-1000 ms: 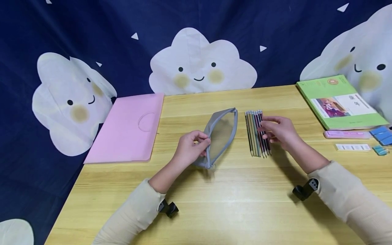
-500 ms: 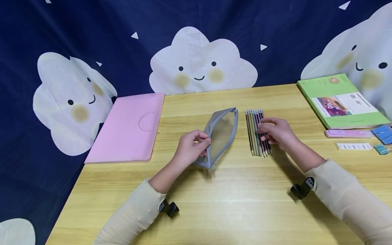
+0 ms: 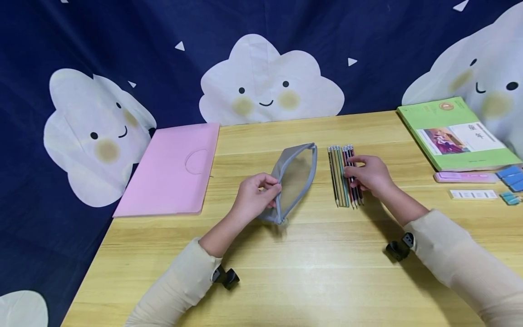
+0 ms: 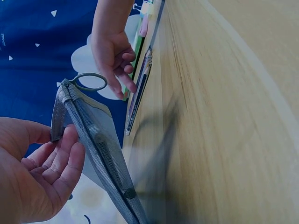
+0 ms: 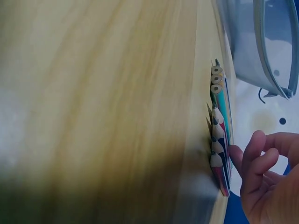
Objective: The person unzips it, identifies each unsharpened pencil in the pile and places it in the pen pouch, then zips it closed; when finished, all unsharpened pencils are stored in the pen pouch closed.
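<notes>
My left hand point(image 3: 255, 197) pinches the edge of a grey mesh zip pouch point(image 4: 100, 144), whose mouth gapes toward the right in the head view. A ring-shaped loop point(image 4: 91, 81) hangs at the pouch's end. Several pencils point(image 3: 339, 177) lie side by side on the table, to the right of the pouch. My right hand point(image 3: 369, 172) is over the right part of the row, its fingertips touching the dark pencils point(image 5: 218, 161). A narrow gap runs between these and the pencils on the left. Sharpened tips point toward me.
A pink folder point(image 3: 169, 170) lies at the left. On the right are a green book point(image 3: 433, 118), a pink pen-like case point(image 3: 466, 177), a white strip point(image 3: 474, 195), blue blocks point(image 3: 510, 177) and teal clips point(image 3: 509, 198). A dark blue cloud-print cloth point(image 3: 171, 22) hangs behind the table.
My right fingertips have shifted slightly on the pencils, and a narrow gap now shows between the left and right pencils. My left hand and the pouch have stayed put.
</notes>
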Demonstrator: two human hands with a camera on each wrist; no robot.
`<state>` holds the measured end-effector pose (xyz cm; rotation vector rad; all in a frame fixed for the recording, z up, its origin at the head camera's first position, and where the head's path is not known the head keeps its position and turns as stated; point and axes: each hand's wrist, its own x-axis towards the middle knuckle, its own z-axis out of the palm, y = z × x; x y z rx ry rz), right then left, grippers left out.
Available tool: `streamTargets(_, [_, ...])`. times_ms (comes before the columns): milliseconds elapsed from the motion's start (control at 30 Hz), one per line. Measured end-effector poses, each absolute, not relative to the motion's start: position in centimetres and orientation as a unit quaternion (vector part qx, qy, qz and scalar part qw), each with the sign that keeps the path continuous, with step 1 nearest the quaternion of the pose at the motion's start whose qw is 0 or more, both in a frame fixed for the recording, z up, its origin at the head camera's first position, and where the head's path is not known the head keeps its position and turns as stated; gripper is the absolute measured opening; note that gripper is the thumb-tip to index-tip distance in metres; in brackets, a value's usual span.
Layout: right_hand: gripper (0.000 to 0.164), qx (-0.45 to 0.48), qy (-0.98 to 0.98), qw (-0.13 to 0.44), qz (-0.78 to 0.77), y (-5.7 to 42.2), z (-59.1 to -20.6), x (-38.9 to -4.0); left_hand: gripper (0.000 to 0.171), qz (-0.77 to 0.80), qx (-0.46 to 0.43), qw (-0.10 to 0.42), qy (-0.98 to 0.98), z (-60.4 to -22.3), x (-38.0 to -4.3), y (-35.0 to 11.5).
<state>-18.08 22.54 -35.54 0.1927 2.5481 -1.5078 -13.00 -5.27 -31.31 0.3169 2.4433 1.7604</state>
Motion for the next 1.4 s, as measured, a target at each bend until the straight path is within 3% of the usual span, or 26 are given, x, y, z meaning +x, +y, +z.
streamTargets(400, [0.039, 0.023, 0.935, 0.054, -0.350, 22.5, -35.1, -18.5, 0.009, 0.582, 0.104, 0.055, 0.805, -31.1, -13.0, -5.3])
streamTargets(600, [0.036, 0.008, 0.968, 0.086, -0.235, 21.9, -35.0, -19.4, 0.009, 0.580, 0.105, 0.056, 0.806, -31.2, -13.0, -5.3])
streamTargets(733, [0.024, 0.002, 0.972, 0.102, -0.210, 21.5, -35.0, -20.0, 0.010, 0.579, 0.102, 0.057, 0.807, -31.2, -13.0, -5.3])
streamTargets(800, [0.019, 0.006, 0.973, 0.104, -0.206, 21.4, -35.0, -20.1, 0.010, 0.578, 0.100, 0.058, 0.808, -31.2, -13.0, -5.3])
streamTargets(1133, [0.031, 0.017, 0.971, 0.102, -0.214, 21.0, -35.2, -20.3, 0.010, 0.577, 0.098, 0.060, 0.809, -31.2, -12.9, -5.3])
streamTargets(1267, [0.015, 0.013, 0.960, 0.093, -0.265, 21.5, -34.7, -19.9, 0.010, 0.575, 0.101, 0.058, 0.810, -31.2, -12.9, -5.3])
streamTargets(1400, [0.035, 0.029, 0.926, 0.040, -0.375, 21.3, -33.6, -19.4, 0.010, 0.575, 0.103, 0.053, 0.810, -31.2, -12.9, -5.3])
